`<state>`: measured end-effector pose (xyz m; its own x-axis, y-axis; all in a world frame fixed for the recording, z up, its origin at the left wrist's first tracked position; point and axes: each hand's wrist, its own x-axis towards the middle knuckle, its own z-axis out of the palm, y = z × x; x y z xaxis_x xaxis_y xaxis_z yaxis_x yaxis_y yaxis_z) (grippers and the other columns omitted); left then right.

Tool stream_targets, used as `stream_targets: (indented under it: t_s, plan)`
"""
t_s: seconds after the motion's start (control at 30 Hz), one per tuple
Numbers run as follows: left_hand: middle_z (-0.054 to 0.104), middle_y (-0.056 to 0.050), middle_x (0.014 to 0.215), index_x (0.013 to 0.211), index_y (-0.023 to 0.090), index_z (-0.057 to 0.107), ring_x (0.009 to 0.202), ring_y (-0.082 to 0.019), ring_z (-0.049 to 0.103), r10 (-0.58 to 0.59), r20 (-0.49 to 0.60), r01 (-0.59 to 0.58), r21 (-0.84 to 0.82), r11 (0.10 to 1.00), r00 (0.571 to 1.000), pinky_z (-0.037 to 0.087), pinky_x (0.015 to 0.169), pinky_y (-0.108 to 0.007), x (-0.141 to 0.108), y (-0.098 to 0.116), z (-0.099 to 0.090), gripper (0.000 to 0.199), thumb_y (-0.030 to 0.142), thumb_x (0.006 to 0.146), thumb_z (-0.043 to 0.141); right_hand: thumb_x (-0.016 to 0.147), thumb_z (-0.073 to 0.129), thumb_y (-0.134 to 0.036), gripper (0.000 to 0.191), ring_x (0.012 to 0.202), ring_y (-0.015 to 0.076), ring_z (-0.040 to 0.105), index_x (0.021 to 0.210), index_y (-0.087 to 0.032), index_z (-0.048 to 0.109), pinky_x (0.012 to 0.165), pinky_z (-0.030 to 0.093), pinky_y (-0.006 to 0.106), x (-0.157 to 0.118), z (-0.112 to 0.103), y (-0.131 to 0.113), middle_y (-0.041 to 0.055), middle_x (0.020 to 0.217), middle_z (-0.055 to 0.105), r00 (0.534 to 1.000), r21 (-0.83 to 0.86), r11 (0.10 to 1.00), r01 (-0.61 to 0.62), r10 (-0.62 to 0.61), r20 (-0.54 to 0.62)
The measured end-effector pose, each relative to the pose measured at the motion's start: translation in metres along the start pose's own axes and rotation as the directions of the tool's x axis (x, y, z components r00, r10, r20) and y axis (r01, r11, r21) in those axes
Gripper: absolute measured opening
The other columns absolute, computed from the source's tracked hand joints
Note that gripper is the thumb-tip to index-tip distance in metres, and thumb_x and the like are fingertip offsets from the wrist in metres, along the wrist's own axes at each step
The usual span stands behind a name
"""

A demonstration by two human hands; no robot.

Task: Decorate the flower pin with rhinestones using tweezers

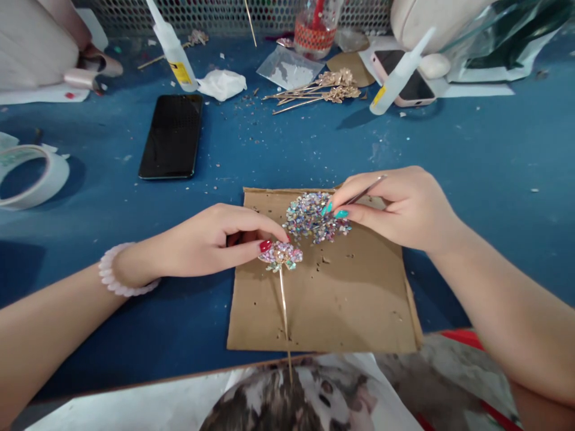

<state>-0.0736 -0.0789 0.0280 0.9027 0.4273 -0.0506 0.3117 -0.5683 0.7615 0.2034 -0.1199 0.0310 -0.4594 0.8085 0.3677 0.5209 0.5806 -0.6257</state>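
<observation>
My left hand (224, 239) pinches the jewelled head of a hairpin (281, 256) between thumb and finger. Pink, purple and green stones cover that head, and its long gold stem (284, 305) points toward me past the cardboard edge. In my right hand (395, 206) is a pair of tweezers (366, 190), gripped by thumb and fingers. The tips reach down into a heap of small shiny rhinestones (308, 212); whether they hold a stone I cannot tell. Beneath both hands lies a piece of brown cardboard (359, 305) with small holes and specks.
A black phone (171, 136) and a tape roll (36, 179) lie on the left. Two glue bottles (173, 51) (399, 78) stand farther back. Between them are several gold hairpins (323, 90), a plastic bag (290, 67) and a jar (315, 33). A pink phone (406, 81) lies back right.
</observation>
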Motion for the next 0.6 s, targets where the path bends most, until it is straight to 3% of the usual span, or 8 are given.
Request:
stream_targets:
  t_s: [0.3,0.6]
  plan:
    - [0.072,0.002,0.1,0.114,0.023,0.065,0.077,-0.006,0.064,0.014,-0.003,-0.014,-0.014,1.0,1.0,0.044,0.061,-0.012,0.0,0.002,-0.001,0.025,0.018,0.094,0.05,0.087,0.064,-0.02,0.007,0.077,0.0099,0.07,0.081,-0.019,0.068,0.072,0.052,0.02,0.0,0.0006,-0.0033,-0.0012,0.086,0.075,0.998,-0.029,0.999,0.039,-0.04,-0.042]
    - [0.071,0.001,0.103,0.115,0.022,0.064,0.085,-0.008,0.065,0.033,-0.004,-0.033,0.002,0.999,0.999,0.046,0.069,-0.014,0.0005,-0.0001,-0.0006,0.025,0.018,0.094,0.05,0.089,0.062,-0.018,0.008,0.077,0.0091,0.069,0.083,-0.019,0.066,0.069,0.051,0.019,0.001,0.0072,-0.0056,-0.0009,0.085,0.074,0.994,0.039,0.993,0.108,-0.108,0.023]
